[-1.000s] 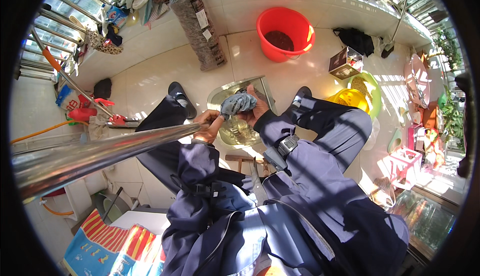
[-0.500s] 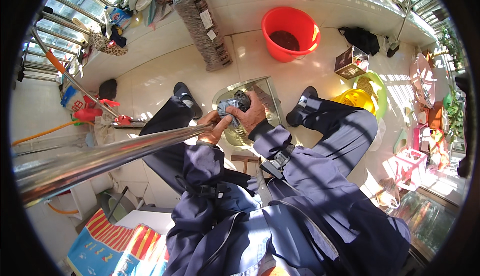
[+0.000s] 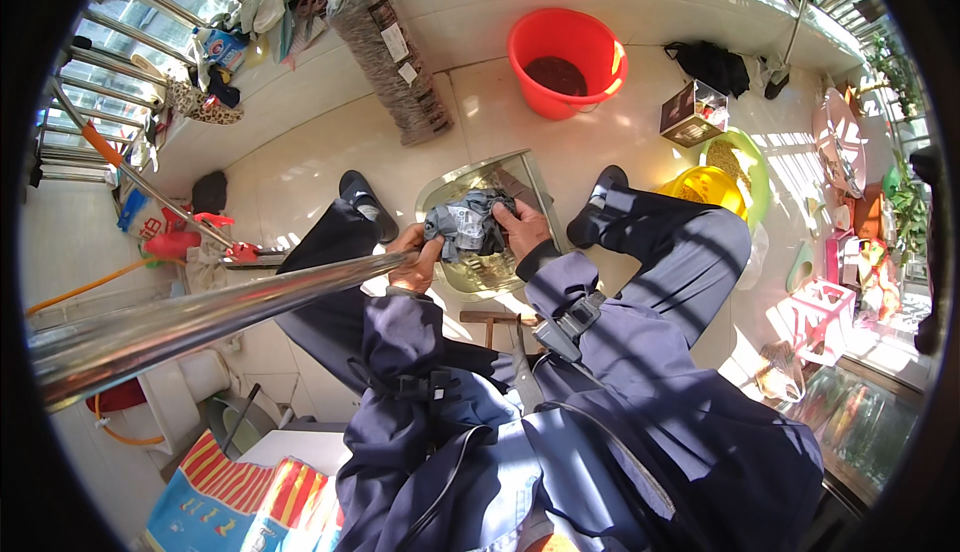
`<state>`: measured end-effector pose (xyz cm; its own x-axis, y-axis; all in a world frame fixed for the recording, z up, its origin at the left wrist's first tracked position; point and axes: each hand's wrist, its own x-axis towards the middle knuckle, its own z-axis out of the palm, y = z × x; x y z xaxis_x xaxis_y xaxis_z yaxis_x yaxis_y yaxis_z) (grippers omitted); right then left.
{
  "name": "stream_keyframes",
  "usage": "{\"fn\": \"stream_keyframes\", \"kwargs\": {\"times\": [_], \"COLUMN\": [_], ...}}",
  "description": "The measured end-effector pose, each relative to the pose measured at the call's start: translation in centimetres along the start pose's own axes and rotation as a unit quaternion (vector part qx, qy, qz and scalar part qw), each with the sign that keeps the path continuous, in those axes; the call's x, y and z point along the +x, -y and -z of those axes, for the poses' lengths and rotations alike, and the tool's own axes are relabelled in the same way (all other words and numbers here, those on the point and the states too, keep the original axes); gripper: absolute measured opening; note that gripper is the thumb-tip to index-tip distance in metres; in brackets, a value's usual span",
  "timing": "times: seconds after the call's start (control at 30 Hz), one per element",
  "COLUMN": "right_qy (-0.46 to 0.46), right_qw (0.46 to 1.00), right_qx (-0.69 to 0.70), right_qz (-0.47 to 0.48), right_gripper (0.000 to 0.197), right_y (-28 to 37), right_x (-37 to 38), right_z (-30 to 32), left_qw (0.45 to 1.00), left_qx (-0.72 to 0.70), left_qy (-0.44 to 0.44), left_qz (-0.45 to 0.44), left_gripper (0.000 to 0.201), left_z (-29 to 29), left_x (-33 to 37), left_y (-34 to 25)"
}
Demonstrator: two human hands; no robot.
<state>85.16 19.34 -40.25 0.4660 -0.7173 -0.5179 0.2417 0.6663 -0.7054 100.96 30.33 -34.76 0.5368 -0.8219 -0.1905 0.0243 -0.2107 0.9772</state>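
A crumpled grey plastic bag (image 3: 466, 227) with a pale printed patch is stretched between my two hands. My left hand (image 3: 412, 260) pinches its left edge, partly hidden behind a shiny metal pole (image 3: 250, 315). My right hand (image 3: 524, 229) grips the right side with thumb and fingers. Beneath the bag sits a dull greenish, dustpan-like tray (image 3: 478, 280) with a straight rim on its right, on the floor between my feet. What the bag contains, if anything, cannot be seen.
A red bucket (image 3: 567, 97) with dark stuff in its bottom stands ahead, with a tall filled bag (image 3: 392, 57) to its left. Rightward are a box (image 3: 693, 115), a yellow container (image 3: 708, 190) and a green basin (image 3: 757, 167). A wooden handle (image 3: 490, 319) lies nearer me.
The bunched grey bag has been spread wider, exposing its pale patch. My right hand has moved right and slightly lower, away from my left hand.
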Motion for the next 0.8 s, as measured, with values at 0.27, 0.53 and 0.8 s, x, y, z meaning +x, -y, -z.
{"fn": "stream_keyframes", "kwargs": {"times": [0.27,0.53,0.8], "right_qy": [-0.067,0.172,0.229], "right_qw": [0.928,0.965,0.970], "right_qx": [-0.283,-0.195,-0.012], "right_qz": [0.232,0.045,-0.076], "right_gripper": [0.018,0.045,0.039], "right_y": [-0.3,1.7,0.3], "right_x": [-1.2,-2.6,-1.6], "right_z": [-0.1,-1.2,-0.3], "left_qw": [0.999,0.999,1.000], "left_qx": [0.030,0.033,0.002], "left_qy": [0.016,0.025,0.007], "left_qz": [-0.004,0.011,-0.020], "left_gripper": [0.009,0.009,0.017], "left_z": [0.4,0.6,0.1], "left_x": [0.0,-0.2,0.3], "left_y": [-0.1,0.2,1.0]}}
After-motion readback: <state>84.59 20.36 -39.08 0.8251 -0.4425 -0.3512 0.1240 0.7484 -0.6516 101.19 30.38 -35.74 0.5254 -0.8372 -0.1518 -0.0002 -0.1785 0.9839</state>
